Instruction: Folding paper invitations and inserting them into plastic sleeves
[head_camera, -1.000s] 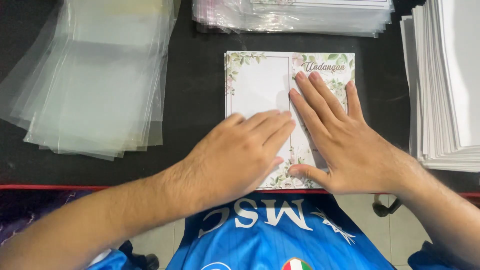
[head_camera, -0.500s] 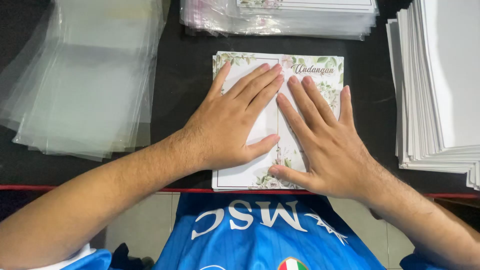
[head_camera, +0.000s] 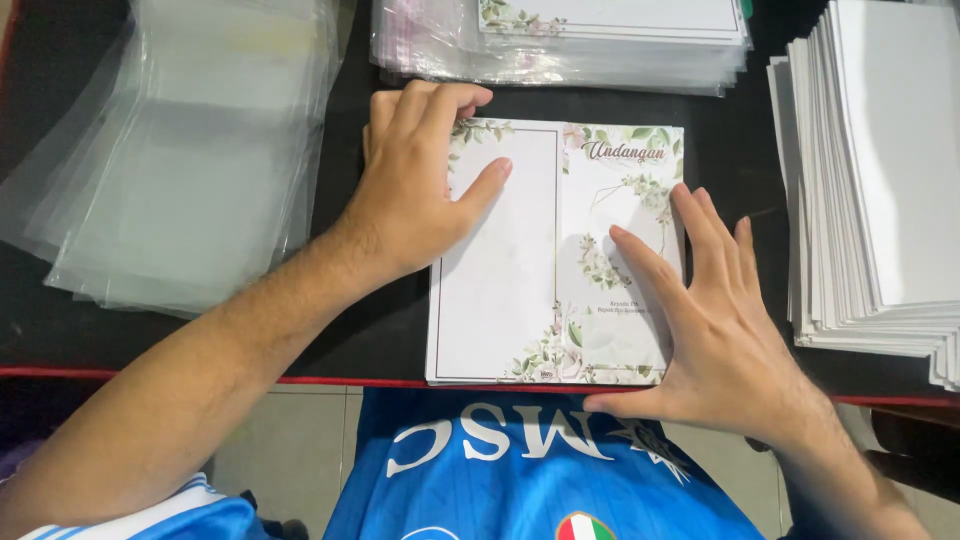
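From where I watch, the floral card (head_camera: 556, 250) lies flat on the dark counter (head_camera: 360, 330), its near edge at the counter's front lip, with a plain white panel on the left and a flower-printed panel on the right. It looks folded down the middle and pressed flat, though I cannot tell from this view whether the crease is fully set. The left hand (head_camera: 415, 185) rests over the card's upper left corner, fingers spread and curled slightly over the top edge, clamped on nothing. The right hand (head_camera: 715, 335) lies palm down on the lower right part, fingers apart and straight, also gripping nothing. I judge the flattening to be nearly done and the bagging not yet begun, since no sleeve is on this card. A loose pile of clear plastic sleeves (head_camera: 190, 150) sits to the left, a stack of already sleeved cards (head_camera: 580, 45) lies beyond the card, and a tall stack of white sheets (head_camera: 880, 180) stands to the right.
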